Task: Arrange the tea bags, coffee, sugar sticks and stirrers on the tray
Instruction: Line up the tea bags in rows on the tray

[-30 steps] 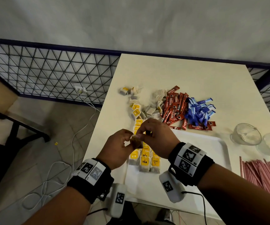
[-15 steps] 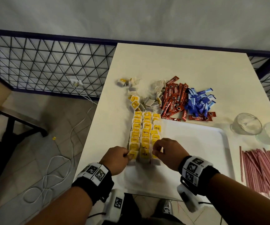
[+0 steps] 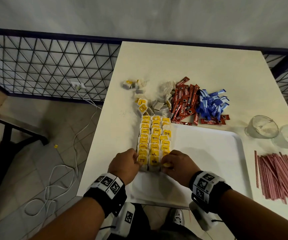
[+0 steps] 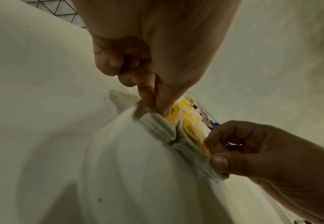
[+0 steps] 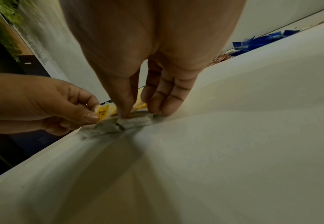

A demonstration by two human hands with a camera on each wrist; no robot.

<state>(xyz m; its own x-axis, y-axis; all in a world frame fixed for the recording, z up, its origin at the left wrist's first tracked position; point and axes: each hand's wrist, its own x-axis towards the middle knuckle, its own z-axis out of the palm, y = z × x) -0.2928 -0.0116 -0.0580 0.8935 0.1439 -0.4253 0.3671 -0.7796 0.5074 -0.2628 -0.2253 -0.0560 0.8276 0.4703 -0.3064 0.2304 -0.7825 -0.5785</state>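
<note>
Both hands dropped from mid-air to tray [image 3: 209, 153] level vs 1 s ago. Surroundings: glass cups [image 3: 261, 127] and pink stirrers [image 3: 278, 175] right of tray, red coffee sticks [image 3: 183, 104] and blue sugar sticks [image 3: 210, 104] beyond it, loose tea bags [image 3: 158, 106] w/ them. Nothing obstructs. Yellow-tagged tea bag rows [image 3: 154, 141] run along tray's left side. Left hand [image 3: 124, 167] pinches nearest left-row tag; right hand [image 3: 177, 166] pinches nearest right-row bag.
</note>
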